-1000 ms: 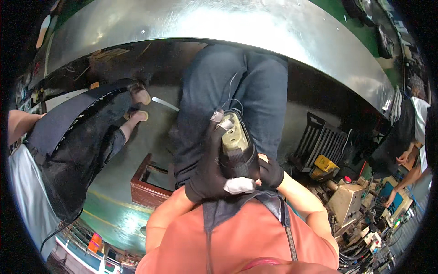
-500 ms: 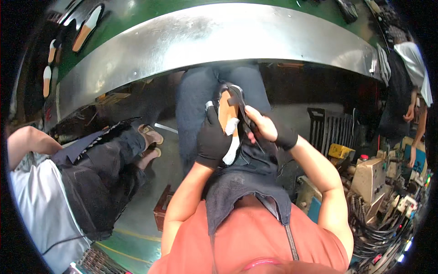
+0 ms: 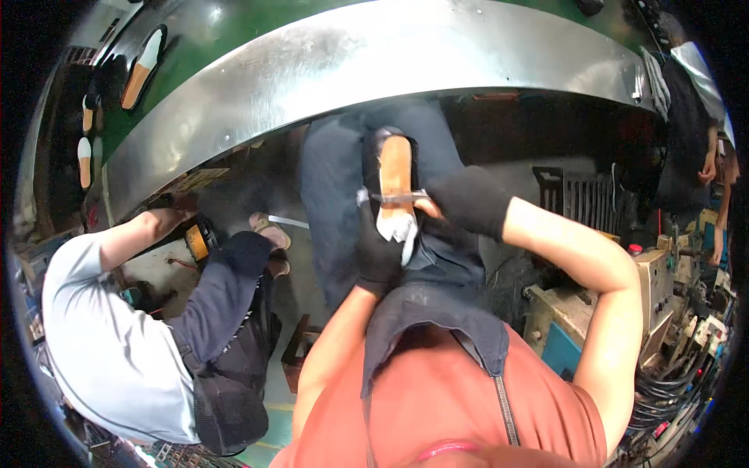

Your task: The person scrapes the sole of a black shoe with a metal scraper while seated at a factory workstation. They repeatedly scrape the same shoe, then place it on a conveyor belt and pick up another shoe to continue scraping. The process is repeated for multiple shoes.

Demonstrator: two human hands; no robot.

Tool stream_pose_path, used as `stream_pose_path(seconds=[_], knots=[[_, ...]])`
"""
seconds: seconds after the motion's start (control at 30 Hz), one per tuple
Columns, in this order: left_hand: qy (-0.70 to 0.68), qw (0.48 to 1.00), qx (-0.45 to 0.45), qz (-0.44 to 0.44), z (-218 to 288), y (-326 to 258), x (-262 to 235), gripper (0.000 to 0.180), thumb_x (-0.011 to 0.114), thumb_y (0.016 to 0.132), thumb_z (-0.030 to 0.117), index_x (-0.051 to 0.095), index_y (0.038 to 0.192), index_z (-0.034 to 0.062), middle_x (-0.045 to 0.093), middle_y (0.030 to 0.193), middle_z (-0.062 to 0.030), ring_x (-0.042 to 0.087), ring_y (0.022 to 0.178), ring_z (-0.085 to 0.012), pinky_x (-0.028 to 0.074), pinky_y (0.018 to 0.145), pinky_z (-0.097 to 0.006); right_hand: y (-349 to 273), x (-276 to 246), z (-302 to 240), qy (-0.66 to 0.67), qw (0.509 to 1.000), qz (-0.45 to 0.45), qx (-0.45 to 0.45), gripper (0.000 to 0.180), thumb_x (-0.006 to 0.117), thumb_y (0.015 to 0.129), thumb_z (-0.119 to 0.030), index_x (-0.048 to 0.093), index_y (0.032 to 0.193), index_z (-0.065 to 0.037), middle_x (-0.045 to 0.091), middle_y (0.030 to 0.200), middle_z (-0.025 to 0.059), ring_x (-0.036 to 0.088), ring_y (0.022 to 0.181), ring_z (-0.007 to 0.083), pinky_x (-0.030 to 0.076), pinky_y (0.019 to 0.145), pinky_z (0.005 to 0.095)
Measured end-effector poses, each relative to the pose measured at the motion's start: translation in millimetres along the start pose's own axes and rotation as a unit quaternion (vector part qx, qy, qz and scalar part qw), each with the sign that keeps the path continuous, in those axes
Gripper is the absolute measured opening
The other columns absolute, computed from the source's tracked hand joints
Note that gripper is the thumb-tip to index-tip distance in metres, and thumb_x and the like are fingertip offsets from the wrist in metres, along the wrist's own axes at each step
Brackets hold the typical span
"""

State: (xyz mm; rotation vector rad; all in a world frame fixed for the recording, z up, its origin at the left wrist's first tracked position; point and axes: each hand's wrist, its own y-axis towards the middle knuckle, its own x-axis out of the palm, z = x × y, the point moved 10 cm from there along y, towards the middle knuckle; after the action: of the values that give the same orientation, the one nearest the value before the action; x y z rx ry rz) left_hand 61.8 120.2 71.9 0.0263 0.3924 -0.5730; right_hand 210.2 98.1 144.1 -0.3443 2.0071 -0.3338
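Observation:
On my lap lies a shoe part (image 3: 395, 160) with a dark upper around a tan and white sole board, its toe pointing away from me. My left hand (image 3: 380, 246), in a black glove, is closed around its near left side. A crumpled white piece (image 3: 398, 226) sits at the near end. Across the sole board stretches a thin grey strip-like thing (image 3: 399, 197), blurred, its kind unclear. My right hand (image 3: 460, 201), also black-gloved, grips the strip's right end; the thumb shows, but most of its fingers are hidden.
A shiny metal ledge (image 3: 328, 70) curves ahead of my knees, edging a green surface (image 3: 226, 23) that carries more shoe parts (image 3: 143, 74). To the left another person (image 3: 133, 312) bends over. At right stand a dark slatted crate (image 3: 589, 199) and machinery with cables (image 3: 663, 398).
My right hand has risen and turned, bringing the grey strip-like thing across the sole board. The shoe part now lies flatter and straighter. The person at left has leaned forward, reaching out an arm.

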Motion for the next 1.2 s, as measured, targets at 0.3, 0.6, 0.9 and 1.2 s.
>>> stream_pose_path(seconds=[0.3, 0.6, 0.9, 1.2], knots=[[-0.013, 0.986, -0.080, -0.143, -15.4, 67.8, 1.5, 0.049, 0.035, 0.102, 0.030, 0.039, 0.135, -0.0061, 0.051, 0.130, -0.0226, 0.053, 0.118, -0.0324, 0.043, 0.096, -0.037, -12.9, 39.2, 40.3, 0.306, 0.901, -0.297, 0.079, 0.061, 0.040, 0.097, -0.055, 0.066, 0.087, -0.001, 0.066, 0.069, 0.0155, 0.064, 0.058, 0.0234, 0.050, 0.055, 0.0379], [0.103, 0.988, 0.097, -0.056, -11.6, 39.3, 6.1, 0.080, 0.064, 0.088, 0.025, 0.017, 0.145, -0.0050, 0.036, 0.141, -0.0254, 0.041, 0.129, -0.0325, 0.036, 0.106, -0.038, -40.2, -59.8, -51.0, 0.218, 0.910, 0.220, -0.274, 0.032, 0.061, 0.090, -0.033, 0.062, 0.088, 0.000, 0.060, 0.077, 0.0222, 0.059, 0.068, 0.0384, 0.046, 0.059, 0.0451], [-0.206, 0.929, -0.225, -0.209, -45.6, -77.0, -2.1, 0.061, 0.045, 0.101, 0.024, 0.018, 0.150, 0.0025, 0.038, 0.144, -0.0120, 0.041, 0.129, -0.0201, 0.034, 0.107, -0.032, -51.5, 72.1, -13.3, 0.311, 0.929, -0.199, 0.004, 0.042, 0.046, 0.099, -0.038, 0.063, 0.101, 0.000, 0.065, 0.092, 0.0213, 0.063, 0.084, 0.0305, 0.048, 0.076, 0.0397], [-0.344, 0.890, -0.289, -0.074, -106.8, -55.4, 21.1, 0.045, 0.051, 0.097, 0.042, 0.056, 0.118, 0.0029, 0.063, 0.100, -0.0087, 0.061, 0.092, -0.0203, 0.049, 0.080, -0.031, -34.3, 81.4, -19.4, 0.235, 0.962, -0.104, -0.095, 0.047, 0.046, 0.096, -0.041, 0.064, 0.089, 0.002, 0.064, 0.077, 0.0254, 0.064, 0.066, 0.0388, 0.050, 0.062, 0.0452]])
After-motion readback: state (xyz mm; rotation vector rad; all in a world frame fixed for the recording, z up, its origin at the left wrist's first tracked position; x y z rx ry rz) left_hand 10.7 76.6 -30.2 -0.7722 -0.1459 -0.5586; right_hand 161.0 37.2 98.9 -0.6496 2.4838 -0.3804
